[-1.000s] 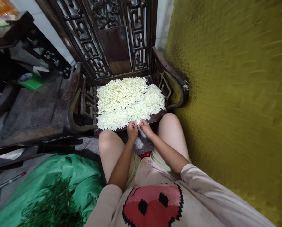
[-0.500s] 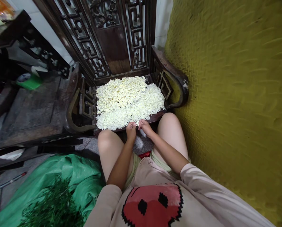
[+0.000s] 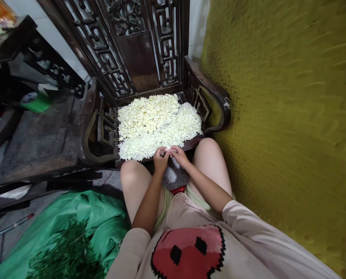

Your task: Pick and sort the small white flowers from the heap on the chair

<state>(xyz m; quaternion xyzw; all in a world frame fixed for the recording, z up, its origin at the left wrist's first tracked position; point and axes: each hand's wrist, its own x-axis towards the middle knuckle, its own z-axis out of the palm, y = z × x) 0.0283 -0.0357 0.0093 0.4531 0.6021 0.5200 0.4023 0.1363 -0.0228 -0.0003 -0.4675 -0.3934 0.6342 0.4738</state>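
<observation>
Pinches a flower [image 3: 168,148] between closed fingertips of left hand [image 3: 160,158] and right hand [image 3: 178,154], at the front edge of the chair [image 3: 145,64]. Has the pile [image 3: 161,126] just ahead on the chair, widest from side to side, without either hand clearly nearer.

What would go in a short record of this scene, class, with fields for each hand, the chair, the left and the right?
Left hand: fingertips at a small white piece, grip unclear
Right hand: fingertips at the same piece, grip unclear
Carved wooden chair: seat spread with whitish flowers, yellower toward the back
Left: green container on another wooden seat; below, leafy greens on a green sheet
Right: yellow textured surface
</observation>
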